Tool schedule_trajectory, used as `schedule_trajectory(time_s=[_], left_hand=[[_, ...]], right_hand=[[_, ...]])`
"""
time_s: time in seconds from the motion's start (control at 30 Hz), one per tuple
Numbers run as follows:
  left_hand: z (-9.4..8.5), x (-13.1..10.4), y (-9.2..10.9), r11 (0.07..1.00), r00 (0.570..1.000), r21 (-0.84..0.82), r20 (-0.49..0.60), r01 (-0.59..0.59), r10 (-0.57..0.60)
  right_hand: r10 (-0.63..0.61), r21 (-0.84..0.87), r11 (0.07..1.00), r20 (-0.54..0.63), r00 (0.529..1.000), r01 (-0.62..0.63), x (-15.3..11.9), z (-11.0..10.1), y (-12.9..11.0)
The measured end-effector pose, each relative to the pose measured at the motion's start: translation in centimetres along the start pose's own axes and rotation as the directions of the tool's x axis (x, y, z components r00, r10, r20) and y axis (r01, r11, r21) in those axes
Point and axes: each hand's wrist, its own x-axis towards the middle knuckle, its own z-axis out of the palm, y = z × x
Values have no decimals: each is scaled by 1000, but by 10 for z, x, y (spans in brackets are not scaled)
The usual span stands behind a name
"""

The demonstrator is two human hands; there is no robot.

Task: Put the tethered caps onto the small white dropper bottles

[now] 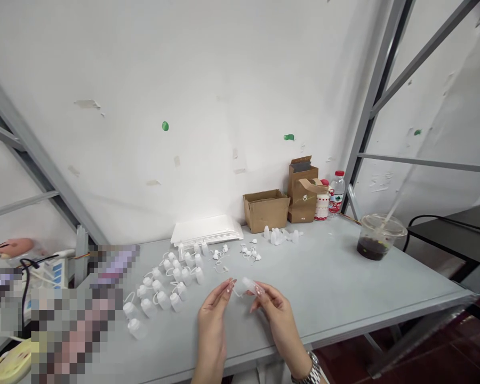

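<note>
Over the front of the grey table, my right hand (275, 308) grips a small translucent plastic bottle (248, 285) between thumb and fingers, tilted with one end towards my left hand (215, 312). My left fingertips pinch a small white cap with a loop strap (236, 291) close to that bottle; whether the strap touches it I cannot tell. To the left stand several capped bottles (164, 300) in loose rows, many with strap loops sticking up. Loose white caps (251, 253) lie behind my hands. Farther back is a group of translucent bottles without caps (278, 236).
At the back stand a stack of white sheets (206, 230), an open cardboard box (265, 211), a brown paper bag (303, 194) and a red-capped bottle (336, 194). A plastic cup with dark liquid (378, 242) and a straw is at right. Metal frame posts flank the table (324, 290).
</note>
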Motion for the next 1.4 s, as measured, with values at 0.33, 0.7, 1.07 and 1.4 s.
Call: schedule_trajectory(time_s=[0.33, 0.7, 1.07, 1.4], left_hand=[[-7, 3, -9, 1000, 993, -3, -112, -30, 29], [-3, 2, 0, 965, 990, -223, -10, 135, -140], [-4, 4, -11, 999, 1000, -39, 2, 3, -2], [-2, 0, -4, 978, 994, 188, 79, -95, 81]], right_hand=[[0, -61, 998, -12, 1000, -1, -7, 6, 4], [-2, -139, 990, -27, 1000, -2, -6, 7, 6], [15, -201, 980, 48, 999, -5, -7, 8, 8], [37, -161, 987, 129, 991, -16, -7, 7, 8]])
